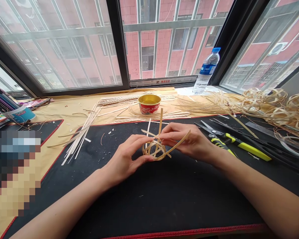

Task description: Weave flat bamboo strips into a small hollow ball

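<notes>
A small open ball woven from bamboo strips (154,150) is held above the black mat, with several loose strip ends sticking out of it. My left hand (129,152) grips its left side, thumb below and fingers on top. On the upper right, my right hand (181,137) is closed, its fingertips pinching the weave near a strip. One long strip end (180,143) curves out to the right in front of my right hand. Another strip end (161,121) stands upright behind the ball. Part of the right fingertips is hidden by the strips.
Behind the ball stands a red and gold bowl (149,105) among bamboo strips. Yellow-and-black pliers (248,147) and scissors lie right on the black mat (149,205). Woven balls (269,103) pile up far right. A water bottle (206,71) stands by the window. More strips (83,132) lie left.
</notes>
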Tool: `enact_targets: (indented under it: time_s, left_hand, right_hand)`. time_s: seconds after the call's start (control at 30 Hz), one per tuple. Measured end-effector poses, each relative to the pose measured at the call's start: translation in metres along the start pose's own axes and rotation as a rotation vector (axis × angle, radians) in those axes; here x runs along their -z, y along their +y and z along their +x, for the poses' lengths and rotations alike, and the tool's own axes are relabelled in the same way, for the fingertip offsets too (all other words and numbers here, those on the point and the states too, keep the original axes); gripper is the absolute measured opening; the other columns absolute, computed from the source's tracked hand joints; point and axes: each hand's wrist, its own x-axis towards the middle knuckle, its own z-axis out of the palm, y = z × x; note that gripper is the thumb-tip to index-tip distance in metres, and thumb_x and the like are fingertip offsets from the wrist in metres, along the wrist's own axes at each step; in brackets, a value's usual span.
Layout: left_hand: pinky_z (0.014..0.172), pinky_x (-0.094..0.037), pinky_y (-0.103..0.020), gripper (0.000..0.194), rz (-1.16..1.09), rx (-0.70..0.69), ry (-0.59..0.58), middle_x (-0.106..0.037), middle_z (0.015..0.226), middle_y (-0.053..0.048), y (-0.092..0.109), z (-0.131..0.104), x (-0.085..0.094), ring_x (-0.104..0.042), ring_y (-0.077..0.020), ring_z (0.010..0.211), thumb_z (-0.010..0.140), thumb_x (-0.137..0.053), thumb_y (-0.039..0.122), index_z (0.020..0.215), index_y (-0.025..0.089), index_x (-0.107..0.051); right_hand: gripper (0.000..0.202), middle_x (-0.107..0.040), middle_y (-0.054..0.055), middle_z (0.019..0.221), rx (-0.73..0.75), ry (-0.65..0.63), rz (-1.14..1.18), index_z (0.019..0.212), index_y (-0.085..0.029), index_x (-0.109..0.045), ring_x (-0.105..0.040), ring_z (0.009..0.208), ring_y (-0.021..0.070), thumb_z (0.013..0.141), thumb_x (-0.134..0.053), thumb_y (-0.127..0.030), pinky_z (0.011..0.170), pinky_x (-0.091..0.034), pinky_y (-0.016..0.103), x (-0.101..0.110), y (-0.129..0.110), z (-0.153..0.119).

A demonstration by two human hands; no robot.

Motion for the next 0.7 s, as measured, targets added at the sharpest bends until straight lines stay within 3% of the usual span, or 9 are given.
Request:
enact_targets:
  time_s: [0.23,0.47,0.7]
  left_hand:
    - [0.092,-0.051,-0.033,0.035,-0.001,-0.007,-0.002,-0.064,0.113,-0.009,0.0001,-0.0002,0.0009,-0.061,-0.0185,0.104,0.084,-0.064,0.025,0.118,0.02,-0.057]
    - [0.092,-0.051,-0.031,0.036,0.006,-0.011,-0.001,-0.063,0.113,-0.008,0.0034,0.0004,0.0001,-0.06,-0.0173,0.104,0.083,-0.065,0.023,0.118,0.02,-0.057]
    - [0.094,-0.051,-0.034,0.038,-0.007,0.003,-0.008,-0.063,0.113,-0.008,0.0028,-0.0001,-0.0011,-0.06,-0.0193,0.106,0.083,-0.065,0.024,0.12,0.022,-0.056]
  right_hand:
    - [0.028,-0.063,0.007,0.093,0.103,-0.025,-0.05,0.104,-0.021,-0.07,-0.059,0.075,0.011,0.088,-0.052,-0.008,0.064,-0.048,0.021,-0.0014,-0.002,-0.0005]
    - [0.015,-0.067,0.007,0.084,0.079,0.087,0.035,0.096,-0.017,-0.07,-0.062,0.073,0.0123,0.087,-0.059,-0.015,0.064,-0.05,0.022,-0.005,-0.0042,0.0003]
    - [0.012,-0.067,0.007,0.081,0.013,0.058,0.086,0.09,-0.016,-0.071,-0.062,0.071,0.0133,0.087,-0.059,-0.018,0.062,-0.051,0.024,-0.0041,-0.0024,0.001]
